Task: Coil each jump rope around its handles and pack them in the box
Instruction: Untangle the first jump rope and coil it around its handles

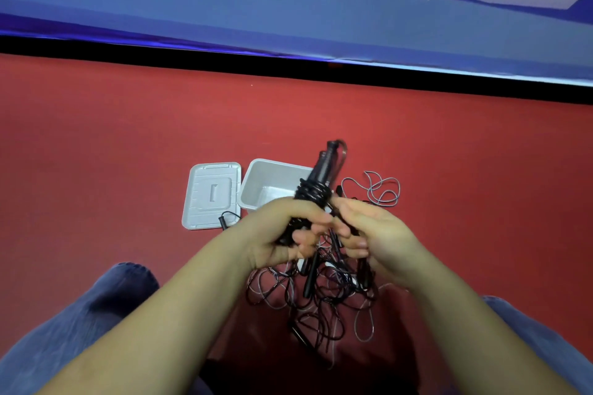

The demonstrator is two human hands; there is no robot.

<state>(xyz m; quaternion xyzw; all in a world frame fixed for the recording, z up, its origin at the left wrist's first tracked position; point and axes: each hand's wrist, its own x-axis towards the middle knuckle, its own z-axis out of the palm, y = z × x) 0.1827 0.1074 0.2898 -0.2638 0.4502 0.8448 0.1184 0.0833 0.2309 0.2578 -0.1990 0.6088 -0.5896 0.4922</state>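
Note:
My left hand (pixel 282 231) grips a black jump rope (pixel 317 179) by its two handles, which point up and away, with rope coiled round their middle. My right hand (pixel 365 231) pinches the rope's loose end next to the coil. Beneath both hands a tangled pile of black jump ropes (pixel 324 295) with several handles lies on the red floor. The grey box (pixel 256 183) stands open just beyond my hands, partly hidden by the held rope; nothing shows in its visible part.
The box's grey lid (pixel 208 196) lies flat to the left of the box, with a black handle end (pixel 223 221) at its near edge. A loose rope loop (pixel 382 189) lies right of the box. My blue-trousered knees (pixel 96 308) flank the pile. A blue banner wall (pixel 288 16) stands behind.

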